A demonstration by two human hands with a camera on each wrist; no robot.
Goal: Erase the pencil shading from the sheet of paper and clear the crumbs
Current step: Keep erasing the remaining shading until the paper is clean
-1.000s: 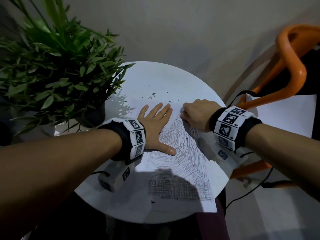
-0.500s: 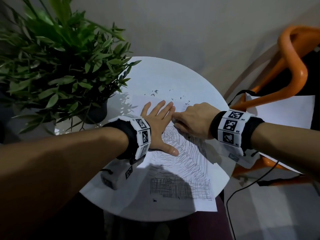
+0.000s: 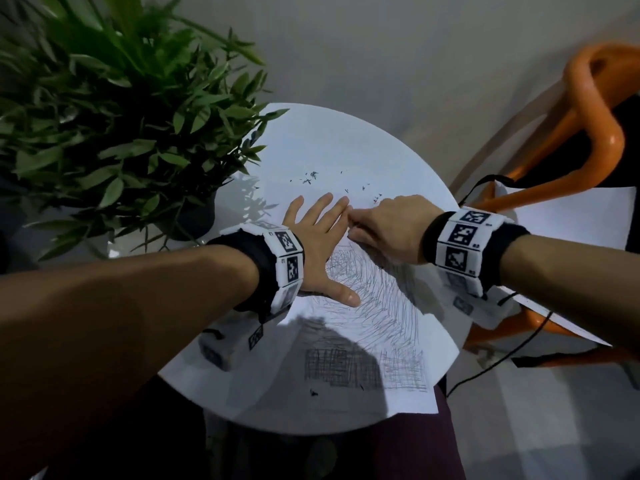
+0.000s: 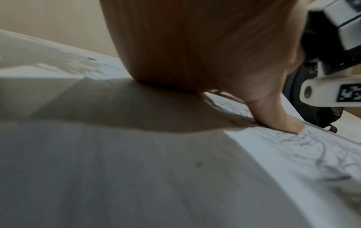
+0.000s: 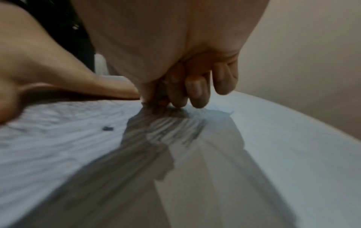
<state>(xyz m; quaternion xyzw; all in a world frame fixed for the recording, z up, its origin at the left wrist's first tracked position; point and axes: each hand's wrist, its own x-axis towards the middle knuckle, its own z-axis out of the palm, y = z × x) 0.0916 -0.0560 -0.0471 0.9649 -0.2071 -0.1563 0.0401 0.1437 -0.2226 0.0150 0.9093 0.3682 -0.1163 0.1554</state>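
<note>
A sheet of paper (image 3: 398, 348) is laid on a round white table (image 3: 346, 140), its near corner overhanging the table's edge. It is pinned by the left hand (image 3: 317, 251), pressed flat with fingers straight and spread, the thumb set on the edge of the pencil shading (image 3: 374, 299). The right hand (image 3: 388, 230) is held just beside it at the far end of the shading, fingers curled downward with the tips on the paper and close against the left fingertips. Something appears pinched between thumb and fingers in the right wrist view, but what it is cannot be told through the blur. Dark crumbs (image 3: 311, 176) are scattered on the table just beyond both hands, and a few (image 3: 313, 393) lie near the cross-hatched patch. A potted plant (image 3: 114, 126) stands at the table's left.
</note>
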